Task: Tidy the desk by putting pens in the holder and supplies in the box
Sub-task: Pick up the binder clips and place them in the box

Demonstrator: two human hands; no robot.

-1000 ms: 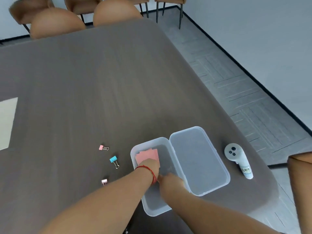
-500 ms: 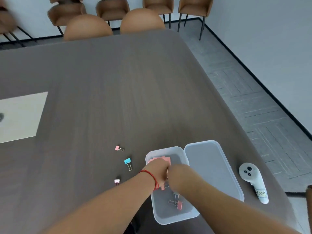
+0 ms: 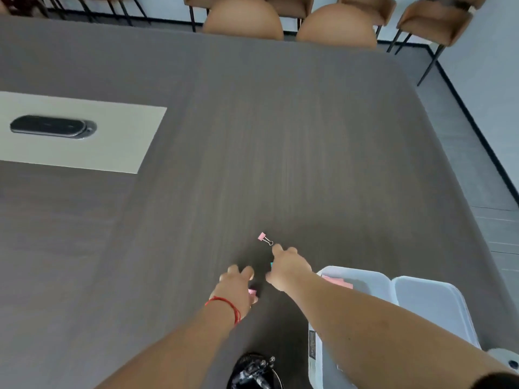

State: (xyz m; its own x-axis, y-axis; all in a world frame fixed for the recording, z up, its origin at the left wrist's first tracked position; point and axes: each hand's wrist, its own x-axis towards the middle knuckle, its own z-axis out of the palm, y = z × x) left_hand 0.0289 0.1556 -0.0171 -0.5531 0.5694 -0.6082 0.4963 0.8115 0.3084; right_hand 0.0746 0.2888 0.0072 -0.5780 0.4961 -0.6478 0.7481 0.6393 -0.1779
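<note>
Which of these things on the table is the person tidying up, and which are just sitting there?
Being tidied:
pink clip
blue clip, mostly hidden under the right hand
pink clip under the left hand
clear box with pink notes

Just sitting there:
black gadget
chairs

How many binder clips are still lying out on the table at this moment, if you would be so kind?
3 show: a pink clip beyond the right hand, a teal clip mostly hidden under it, and a pink one under the left hand. Others may be hidden.
</note>
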